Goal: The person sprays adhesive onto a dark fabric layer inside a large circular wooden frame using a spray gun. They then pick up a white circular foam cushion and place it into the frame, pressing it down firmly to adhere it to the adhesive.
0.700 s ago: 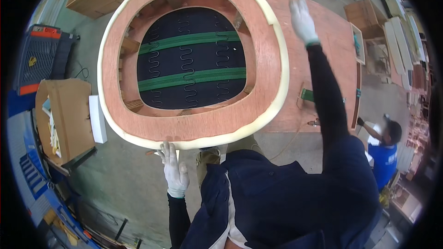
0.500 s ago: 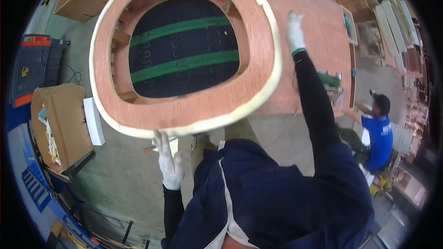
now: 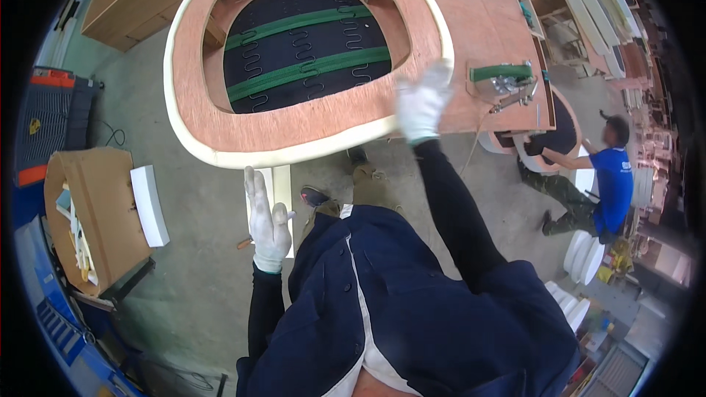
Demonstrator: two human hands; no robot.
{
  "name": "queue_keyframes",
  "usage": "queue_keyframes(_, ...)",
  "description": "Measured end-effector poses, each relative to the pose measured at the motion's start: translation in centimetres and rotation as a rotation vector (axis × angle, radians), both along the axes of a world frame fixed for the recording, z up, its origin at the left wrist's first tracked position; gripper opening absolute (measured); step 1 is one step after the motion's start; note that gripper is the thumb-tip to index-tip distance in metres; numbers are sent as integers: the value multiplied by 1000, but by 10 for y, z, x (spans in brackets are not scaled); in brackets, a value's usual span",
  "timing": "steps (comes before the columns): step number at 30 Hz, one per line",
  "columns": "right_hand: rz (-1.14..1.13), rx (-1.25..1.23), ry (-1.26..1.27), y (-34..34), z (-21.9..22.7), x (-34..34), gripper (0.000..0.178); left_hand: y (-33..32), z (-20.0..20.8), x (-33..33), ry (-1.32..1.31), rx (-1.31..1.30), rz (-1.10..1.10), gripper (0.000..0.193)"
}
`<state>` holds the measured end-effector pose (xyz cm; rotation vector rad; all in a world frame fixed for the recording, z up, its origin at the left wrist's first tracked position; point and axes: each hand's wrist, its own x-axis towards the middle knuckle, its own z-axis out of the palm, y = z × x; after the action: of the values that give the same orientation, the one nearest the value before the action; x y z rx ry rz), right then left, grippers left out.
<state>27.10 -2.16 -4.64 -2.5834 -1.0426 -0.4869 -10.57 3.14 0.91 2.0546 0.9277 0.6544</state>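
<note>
A seat frame [image 3: 294, 121] lies flat on the counter [image 3: 493, 22], long axis left-right, overhanging. A tool [image 3: 507, 82] sits right. Left hand [image 3: 266, 222] fingers spread, released; right hand [image 3: 421, 101] blurred, cannot tell.

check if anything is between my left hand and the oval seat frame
Nothing visible is. The left hand is open just below the cream foam edge of the oval wooden seat frame, with only bare floor behind the gap. The right hand is already at the rim.
</note>
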Motion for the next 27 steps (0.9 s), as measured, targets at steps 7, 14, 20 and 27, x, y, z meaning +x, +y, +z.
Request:
queue_keyframes(7, 169, 141, 162, 6, 39, -71, 90, 3, 4, 26, 36, 280, -291, 66)
queue_keyframes(14, 231, 262, 255, -23, 48, -90, 90, -25, -13, 111, 138, 355, -533, 70)
queue_keyframes(20, -295, 294, 188, -170, 37, -93, 85, -34, -23, 130, 459, 535, -450, 75)
queue_keyframes(27, -870, 63, 487, -346, -25, -120, 83, -24, -39, 92, 338, 651, -125, 64)
